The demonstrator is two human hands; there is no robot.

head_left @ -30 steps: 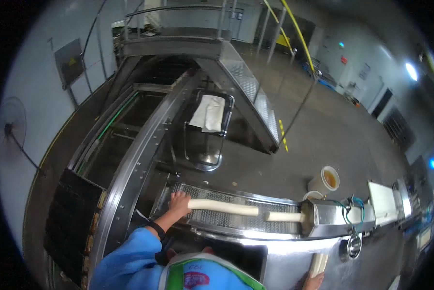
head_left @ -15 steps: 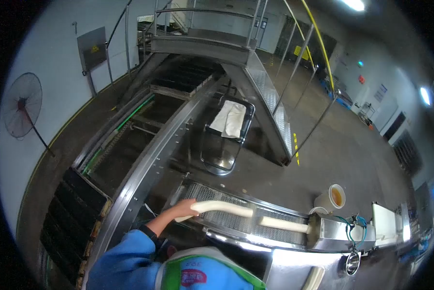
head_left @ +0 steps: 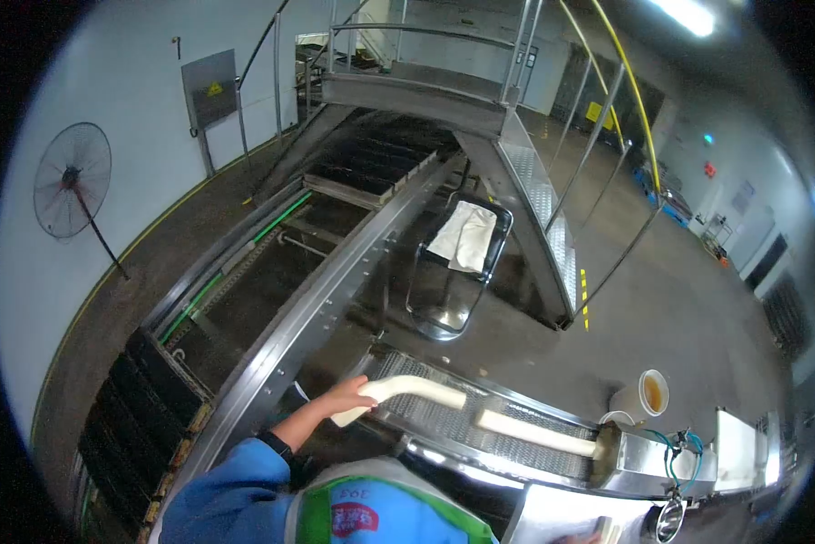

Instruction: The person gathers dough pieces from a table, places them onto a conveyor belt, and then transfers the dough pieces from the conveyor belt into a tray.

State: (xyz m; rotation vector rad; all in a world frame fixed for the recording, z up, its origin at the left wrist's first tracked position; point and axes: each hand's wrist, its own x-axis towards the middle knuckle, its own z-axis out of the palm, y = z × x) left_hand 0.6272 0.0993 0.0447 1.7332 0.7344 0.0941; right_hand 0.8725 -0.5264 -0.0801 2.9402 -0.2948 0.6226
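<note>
My left hand (head_left: pixel 346 397) is wrapped round one end of a long pale dough roll (head_left: pixel 418 390). The roll bends over the mesh conveyor belt (head_left: pixel 434 417), its gripped end hanging off the belt's left side. Farther right on the same belt lies a second dough roll (head_left: pixel 534 433), one end at the metal machine housing (head_left: pixel 639 464). At the bottom edge a sliver of my right hand (head_left: pixel 587 539) shows beside another pale dough piece (head_left: pixel 608 529) on the steel table (head_left: pixel 552 508); its fingers are mostly cut off by the frame.
A large conveyor with dark trays (head_left: pixel 140 399) runs along the left. Beyond the belt stands a chair (head_left: pixel 462 240) with a white cloth on it, near metal stairs (head_left: pixel 539 186). A white bucket (head_left: pixel 643 395) of amber liquid is behind the housing. A fan (head_left: pixel 72 179) stands left.
My left hand has lifted the near end of the dough roll slightly off the belt and bent it more. My right hand has come into view at the bottom edge. The view has shifted.
</note>
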